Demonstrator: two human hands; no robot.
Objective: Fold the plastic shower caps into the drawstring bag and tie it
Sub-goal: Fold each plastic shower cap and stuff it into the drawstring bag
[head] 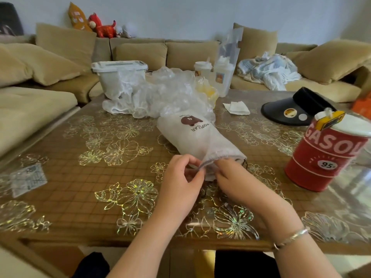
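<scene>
Lying on the counter (pixel 80 157) just before one heap of clear shower caps (pixel 160 95), one drawstring bag (pixel 192 137) is pinched at its mouth by two grips, left hand (pixel 180 177) and right hand (pixel 230 177).

A white drawstring bag (pixel 197 138) printed with a brown bear and "POPULAR" lies lengthwise on the bench, stuffed, its gathered mouth toward the person. Beyond its far end, loose clear plastic shower caps (pixel 158 95) sit crumpled in a heap.
</scene>
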